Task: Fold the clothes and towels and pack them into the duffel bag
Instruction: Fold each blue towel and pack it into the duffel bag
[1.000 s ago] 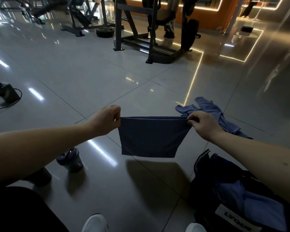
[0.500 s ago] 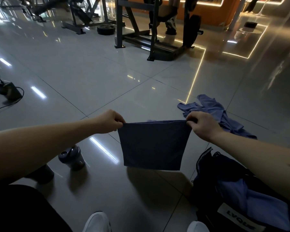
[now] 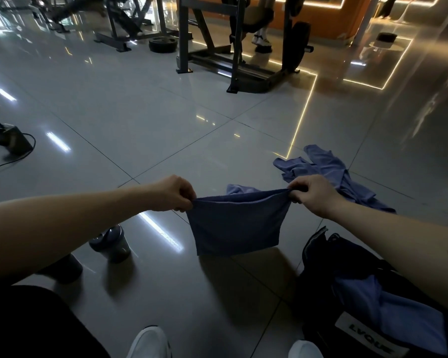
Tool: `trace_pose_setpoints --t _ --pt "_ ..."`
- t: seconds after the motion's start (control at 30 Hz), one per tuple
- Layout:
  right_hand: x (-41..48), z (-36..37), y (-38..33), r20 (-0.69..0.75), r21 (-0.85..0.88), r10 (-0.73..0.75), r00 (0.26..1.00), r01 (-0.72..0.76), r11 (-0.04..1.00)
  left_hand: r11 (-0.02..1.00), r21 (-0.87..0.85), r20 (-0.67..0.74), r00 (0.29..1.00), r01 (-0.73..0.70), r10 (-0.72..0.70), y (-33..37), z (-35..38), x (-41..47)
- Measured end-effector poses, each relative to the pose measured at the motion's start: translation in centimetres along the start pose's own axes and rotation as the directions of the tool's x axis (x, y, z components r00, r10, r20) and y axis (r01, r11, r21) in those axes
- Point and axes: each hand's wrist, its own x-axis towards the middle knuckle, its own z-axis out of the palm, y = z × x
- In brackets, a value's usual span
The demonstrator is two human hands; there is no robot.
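As left grip [image 3: 175,193] and right grip [image 3: 313,196] pinch the towel [image 3: 237,226], glossy tiles [image 3: 140,112] bear probable gym racks [image 3: 184,34].

A white rectangular label [image 3: 370,334] on the side of the black fabric duffel bag [image 3: 318,270], at the floor's near right, carries dark capital letters reading "LVQUE", printed at a slant. No other text is legible.
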Motion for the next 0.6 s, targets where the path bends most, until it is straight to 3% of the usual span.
trace_pose_setpoints --t 0.33,0.6 --pt "0.2 0.3 0.4 -0.06 -0.039 0.071 0.996 -0.073 0.997 0.99 0.113 -0.152 0.983 -0.086 0.102 0.5 1.2 0.7" --pt "1.9 -0.1 0.1 -0.194 -0.029 0.089 0.977 -0.096 0.995 0.952 0.277 -0.348 0.911 -0.128 0.223 1.2 -1.9 3.3"
